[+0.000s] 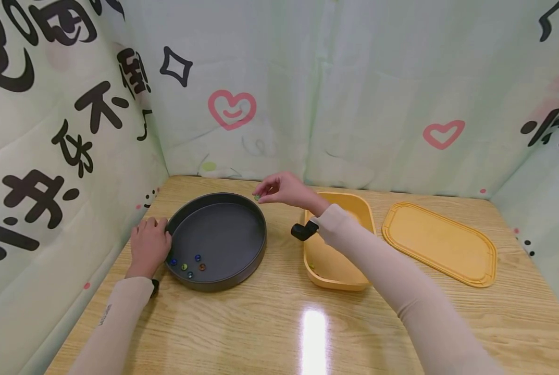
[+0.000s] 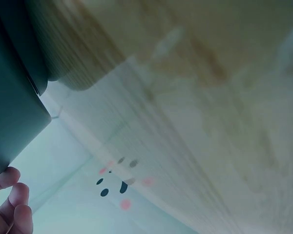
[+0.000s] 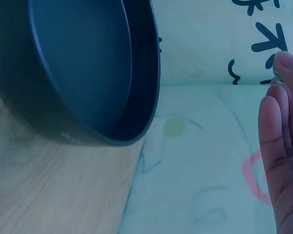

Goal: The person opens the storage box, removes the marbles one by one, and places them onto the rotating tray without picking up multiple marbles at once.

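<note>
A dark round pan (image 1: 223,229) sits on the left of the table, with several glass marbles (image 1: 202,267) gathered at its near left inside. My left hand (image 1: 150,245) holds the pan's left rim; its curled fingertips (image 2: 22,217) show beside the pan wall in the left wrist view. Just beyond the pan's right rim, my right hand (image 1: 286,189) is raised, pinching a greenish glass marble (image 1: 257,197) between thumb and fingers. That marble (image 3: 277,73) is partly hidden by the thumb in the right wrist view.
A yellow plastic box (image 1: 328,260) stands right of the pan under my right forearm, with something small near its front left corner. Its flat yellow lid (image 1: 438,242) lies farther right on the wooden table (image 1: 260,323). Printed curtains (image 1: 279,94) enclose the back and sides.
</note>
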`<action>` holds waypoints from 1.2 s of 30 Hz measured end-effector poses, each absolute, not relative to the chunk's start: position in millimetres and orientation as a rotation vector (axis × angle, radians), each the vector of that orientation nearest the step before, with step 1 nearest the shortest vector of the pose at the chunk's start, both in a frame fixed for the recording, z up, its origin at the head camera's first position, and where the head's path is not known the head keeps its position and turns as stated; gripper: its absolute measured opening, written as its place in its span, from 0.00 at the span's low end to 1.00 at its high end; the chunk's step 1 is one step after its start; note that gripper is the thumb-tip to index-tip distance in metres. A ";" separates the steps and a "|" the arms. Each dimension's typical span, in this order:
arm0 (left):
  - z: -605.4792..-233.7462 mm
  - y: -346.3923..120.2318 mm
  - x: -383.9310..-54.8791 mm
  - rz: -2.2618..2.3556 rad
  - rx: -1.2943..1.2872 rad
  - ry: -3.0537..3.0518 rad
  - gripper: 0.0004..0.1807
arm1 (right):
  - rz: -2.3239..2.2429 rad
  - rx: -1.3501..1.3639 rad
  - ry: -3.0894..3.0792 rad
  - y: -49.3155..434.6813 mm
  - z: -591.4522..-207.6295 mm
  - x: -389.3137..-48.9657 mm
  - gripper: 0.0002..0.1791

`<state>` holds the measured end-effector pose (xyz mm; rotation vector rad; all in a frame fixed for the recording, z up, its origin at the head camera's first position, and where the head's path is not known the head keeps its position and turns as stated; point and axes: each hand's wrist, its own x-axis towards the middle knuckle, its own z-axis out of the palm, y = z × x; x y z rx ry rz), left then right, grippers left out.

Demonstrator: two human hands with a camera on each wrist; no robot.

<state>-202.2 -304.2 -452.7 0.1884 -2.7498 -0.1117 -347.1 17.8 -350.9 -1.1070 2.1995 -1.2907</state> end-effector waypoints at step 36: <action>-450.4 -305.8 -200.7 -0.135 0.192 -2.765 0.14 | -1.255 -0.918 2.230 -90.1 -428.2 -359.1 0.10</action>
